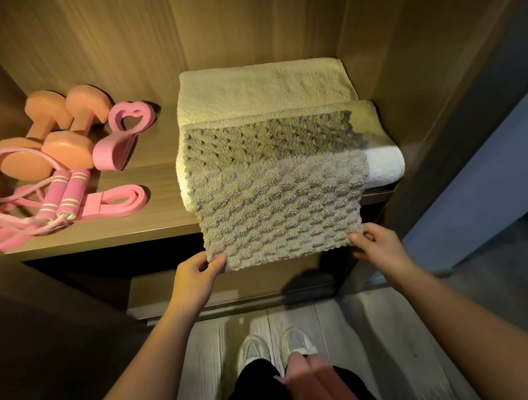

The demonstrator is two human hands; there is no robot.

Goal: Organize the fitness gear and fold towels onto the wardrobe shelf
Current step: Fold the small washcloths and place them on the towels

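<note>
While my left hand and right hand pinch the grey towel by its near corners (thumbs on top), the dumbbells lie at ten o'clock.

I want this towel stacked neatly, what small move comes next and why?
Probably fold the near edge of the grey waffle-textured towel back over the folded white towel: left hand and right hand pinch its corners, and half hangs off the wooden shelf.
</note>
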